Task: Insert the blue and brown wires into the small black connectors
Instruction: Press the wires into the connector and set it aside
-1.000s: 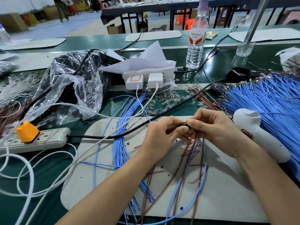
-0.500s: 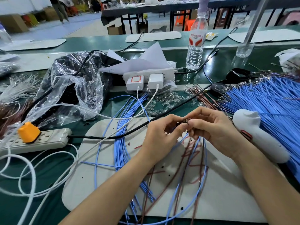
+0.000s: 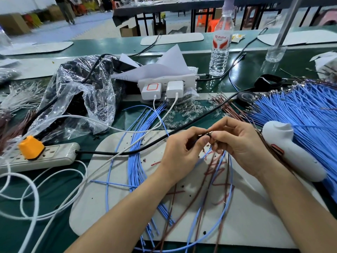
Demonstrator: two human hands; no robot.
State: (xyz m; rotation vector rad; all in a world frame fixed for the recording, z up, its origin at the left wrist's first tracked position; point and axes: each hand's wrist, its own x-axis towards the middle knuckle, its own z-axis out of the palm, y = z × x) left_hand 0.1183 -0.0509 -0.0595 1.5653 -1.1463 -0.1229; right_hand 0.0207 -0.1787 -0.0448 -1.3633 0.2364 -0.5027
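The connector [image 3: 205, 136] is pinched between the thumb and forefinger of your left hand [image 3: 182, 152], lifted just above the mat [image 3: 113, 207] where your two hands meet. The right hand [image 3: 240, 143] has its fingers curled and nips a wire end [image 3: 211, 132] against the connector. It is too small to tell whether that wire is blue or brown, or whether it is seated yet. You hold both so close together, I judge, because the entry is tiny and each hand steadies the other. From under your hands blue wires [image 3: 232, 194] and brown wires [image 3: 202, 201] fall in slack loops over the mat, so their weight does not tug at the joint. To the left lies a straight blue bundle [image 3: 136, 161], and a black cable [image 3: 145, 151] crosses the mat's far edge. On your right a white tool [image 3: 291, 154] rests beside the big blue pile [image 3: 300, 114], near enough to reach when you need more wire.
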